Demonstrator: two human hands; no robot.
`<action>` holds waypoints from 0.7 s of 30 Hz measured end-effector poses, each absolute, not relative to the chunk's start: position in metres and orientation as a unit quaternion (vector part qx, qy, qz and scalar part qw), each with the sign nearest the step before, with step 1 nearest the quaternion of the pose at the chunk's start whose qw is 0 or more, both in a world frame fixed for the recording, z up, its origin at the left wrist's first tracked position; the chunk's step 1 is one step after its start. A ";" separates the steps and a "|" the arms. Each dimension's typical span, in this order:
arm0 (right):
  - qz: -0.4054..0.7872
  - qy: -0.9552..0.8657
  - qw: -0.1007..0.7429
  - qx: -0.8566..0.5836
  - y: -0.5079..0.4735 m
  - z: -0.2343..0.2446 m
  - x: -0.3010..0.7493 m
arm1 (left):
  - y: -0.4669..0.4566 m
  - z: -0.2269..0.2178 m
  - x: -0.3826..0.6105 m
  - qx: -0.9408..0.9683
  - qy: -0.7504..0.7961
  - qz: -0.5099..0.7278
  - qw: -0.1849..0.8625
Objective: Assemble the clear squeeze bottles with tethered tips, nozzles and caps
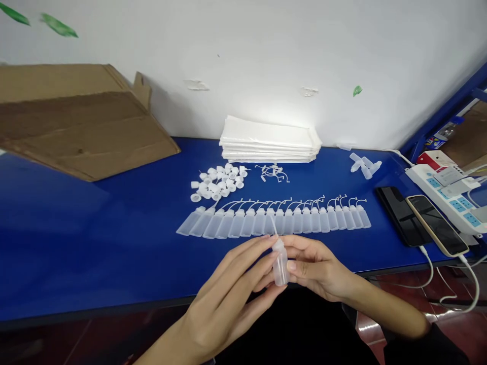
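Note:
Between my two hands, at the table's front edge, is a small translucent plastic bottle (280,268), nearly upright, with a thin tube rising from its neck. My left hand (232,289) grips it from the left, fingertips at the neck and thumb near the base. My right hand (317,266) closes on its right side, thumb against the body. Just beyond lies a row of similar bottles (261,223), most with thin curved tubes. Behind the row are a pile of white caps (218,183) and a few loose thin tubes (273,172).
A stack of white sheets or bags (270,139) rests against the wall. Cardboard (87,121) leans at the left. Several clear plastic pieces (365,165) lie back right. Two phones (437,223) on charging cables and a power strip (452,197) occupy the right end of the blue table (95,243).

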State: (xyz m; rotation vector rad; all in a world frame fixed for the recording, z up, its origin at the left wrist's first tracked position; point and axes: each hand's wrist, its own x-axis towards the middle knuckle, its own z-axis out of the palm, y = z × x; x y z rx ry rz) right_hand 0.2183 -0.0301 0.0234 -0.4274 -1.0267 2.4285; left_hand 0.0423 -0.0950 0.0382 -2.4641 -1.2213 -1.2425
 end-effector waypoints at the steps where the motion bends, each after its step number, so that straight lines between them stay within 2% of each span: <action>1: 0.889 -0.370 0.231 -0.141 -0.032 0.022 0.217 | -0.097 0.038 0.040 -0.814 -0.404 -0.414 0.054; 14: 0.915 -0.320 0.196 -0.150 -0.046 0.008 0.207 | -0.105 0.032 0.025 -0.840 -0.379 -0.385 0.046; 18: 0.912 -0.353 0.160 -0.133 -0.043 0.010 0.211 | -0.108 0.027 0.019 -0.835 -0.401 -0.374 -0.033; 21: 0.866 -0.472 0.116 -0.121 -0.037 0.016 0.220 | -0.110 0.024 0.012 -0.835 -0.414 -0.351 -0.091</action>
